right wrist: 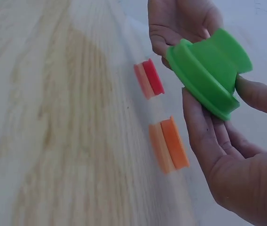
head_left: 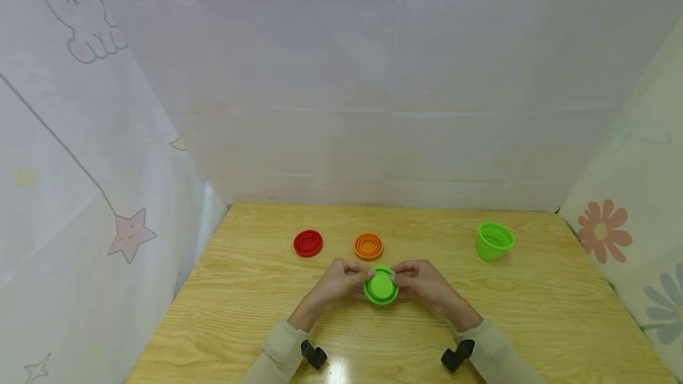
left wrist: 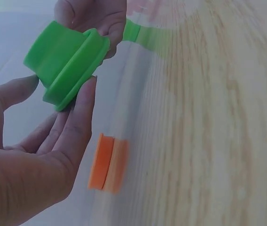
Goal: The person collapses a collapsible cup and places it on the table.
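A green collapsible silicone cup (head_left: 381,287) is held off the table between both hands, its base facing the head camera. Part of its wall is folded, with the narrow base section standing out from the wide rim. My left hand (head_left: 340,282) pinches its left side, thumb by the base section and fingers under the rim. From the other side my right hand (head_left: 427,284) grips it in the same manner. Both wrist views show the cup's stepped profile, as in the left wrist view of the cup (left wrist: 67,63). Some fingers are hidden behind it in the head view.
On the wooden table (head_left: 240,313), a flattened red cup (head_left: 308,243) lies at back left. Beside it is a flattened orange cup (head_left: 369,246), just beyond the hands. Another green cup (head_left: 493,243) stands extended at back right. Cloth walls (head_left: 373,105) border the table.
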A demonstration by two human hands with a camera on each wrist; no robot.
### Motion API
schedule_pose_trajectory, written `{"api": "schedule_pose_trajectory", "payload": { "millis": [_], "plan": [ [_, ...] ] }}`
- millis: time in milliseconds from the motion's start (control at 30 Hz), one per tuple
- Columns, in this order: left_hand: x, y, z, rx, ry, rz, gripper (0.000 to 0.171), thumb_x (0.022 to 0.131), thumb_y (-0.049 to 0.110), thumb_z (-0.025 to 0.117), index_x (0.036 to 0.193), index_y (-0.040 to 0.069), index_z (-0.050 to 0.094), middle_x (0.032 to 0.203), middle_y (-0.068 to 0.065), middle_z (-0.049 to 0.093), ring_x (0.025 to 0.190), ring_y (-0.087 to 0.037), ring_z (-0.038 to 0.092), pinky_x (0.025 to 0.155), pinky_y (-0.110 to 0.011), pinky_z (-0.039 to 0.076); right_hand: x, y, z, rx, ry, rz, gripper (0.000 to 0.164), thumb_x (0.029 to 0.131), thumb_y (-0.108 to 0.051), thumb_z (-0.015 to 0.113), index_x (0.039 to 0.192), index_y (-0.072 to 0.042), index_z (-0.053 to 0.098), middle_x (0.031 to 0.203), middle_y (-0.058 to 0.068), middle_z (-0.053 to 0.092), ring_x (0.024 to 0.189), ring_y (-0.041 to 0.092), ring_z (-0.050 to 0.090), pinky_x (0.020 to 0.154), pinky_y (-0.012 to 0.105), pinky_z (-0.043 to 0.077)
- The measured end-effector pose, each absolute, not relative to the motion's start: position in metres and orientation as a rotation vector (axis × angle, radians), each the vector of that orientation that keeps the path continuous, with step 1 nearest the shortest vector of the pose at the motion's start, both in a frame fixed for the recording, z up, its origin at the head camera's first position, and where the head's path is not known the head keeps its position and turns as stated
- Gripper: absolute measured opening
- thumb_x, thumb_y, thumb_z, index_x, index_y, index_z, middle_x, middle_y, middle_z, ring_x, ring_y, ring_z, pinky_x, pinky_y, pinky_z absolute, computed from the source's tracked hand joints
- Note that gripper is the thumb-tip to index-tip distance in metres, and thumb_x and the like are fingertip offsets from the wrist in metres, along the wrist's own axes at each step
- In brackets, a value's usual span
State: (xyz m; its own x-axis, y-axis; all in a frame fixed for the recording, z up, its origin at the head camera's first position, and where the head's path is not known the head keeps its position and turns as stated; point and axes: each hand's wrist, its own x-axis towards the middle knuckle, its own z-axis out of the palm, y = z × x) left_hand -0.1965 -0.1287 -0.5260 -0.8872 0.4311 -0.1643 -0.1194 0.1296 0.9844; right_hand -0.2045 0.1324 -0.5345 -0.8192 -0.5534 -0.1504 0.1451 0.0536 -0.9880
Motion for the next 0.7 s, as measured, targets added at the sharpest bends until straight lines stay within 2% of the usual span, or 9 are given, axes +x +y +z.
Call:
{"api": "schedule_pose_trajectory", "payload": {
  "millis": [267, 467, 700],
  "plan": [
    [-0.1955, -0.1210, -0.5272, 0.318, 1.978, 1.838, 0.035, 0.107, 0.019, 0.061, 0.127, -0.008, 0.071, 0.117, -0.024, 0.077, 0.089, -0.016, 0.077, 0.086, -0.047, 0.067, -0.2041, 0.1313, -0.5332, -0.477, 2.218, -1.678, 0.031, 0.101, -0.013, 0.066, 0.125, 0.007, 0.070, 0.109, 0.017, 0.078, 0.091, 0.013, 0.075, 0.076, 0.033, 0.067],
    [-0.1963, -0.1208, -0.5269, 0.313, 1.956, 1.830, 0.035, 0.106, 0.019, 0.064, 0.129, -0.007, 0.070, 0.117, -0.024, 0.077, 0.089, -0.017, 0.077, 0.087, -0.046, 0.067, -0.2028, 0.1315, -0.5330, -0.642, 2.394, -1.547, 0.026, 0.105, -0.011, 0.062, 0.123, 0.004, 0.074, 0.114, 0.019, 0.078, 0.094, 0.012, 0.076, 0.079, 0.029, 0.066],
    [-0.1975, -0.1185, -0.5270, 0.286, 1.963, 1.833, 0.032, 0.102, 0.018, 0.068, 0.121, -0.008, 0.072, 0.106, -0.017, 0.080, 0.082, -0.013, 0.076, 0.081, -0.043, 0.068, -0.2024, 0.1314, -0.5334, -0.769, 2.426, -1.507, 0.024, 0.107, -0.011, 0.060, 0.121, 0.000, 0.076, 0.115, 0.018, 0.079, 0.095, 0.011, 0.077, 0.081, 0.024, 0.064]
  ]
}}
